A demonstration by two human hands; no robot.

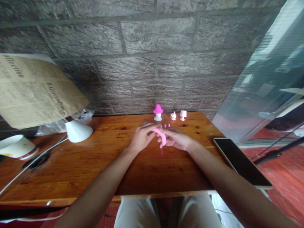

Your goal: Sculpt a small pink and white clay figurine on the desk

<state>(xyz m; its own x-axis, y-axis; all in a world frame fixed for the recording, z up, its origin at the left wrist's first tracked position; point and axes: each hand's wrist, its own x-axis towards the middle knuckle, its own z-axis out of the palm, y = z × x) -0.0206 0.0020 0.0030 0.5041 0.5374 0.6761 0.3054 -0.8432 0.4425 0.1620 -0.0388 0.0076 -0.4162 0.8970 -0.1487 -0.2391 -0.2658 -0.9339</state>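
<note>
Over the middle of the wooden table, a soft-looking pink strip of modelling clay [162,136] is held between both hands, its lower end curling down toward the tabletop. My left hand [142,136] pinches the upper end with thumb and fingers. On the other side, my right hand [177,138] has its fingers closed around the strip's right side; some fingertips are hidden behind it. Just beyond the hands lie several small pink pieces [165,125]. Farther back stand a mushroom figure [158,111] with a magenta cap and white stem, and two pale pink small figures, one lamp-shaped [182,115].
A lamp with a newspaper-print shade [35,91] and white base [78,130] stands at left, beside a paper cup [17,146], a cable and dark scissors-like handles [35,160]. A dark-screened phone or tablet [241,161] lies at the right edge. A brick-patterned wall [156,66] rises behind.
</note>
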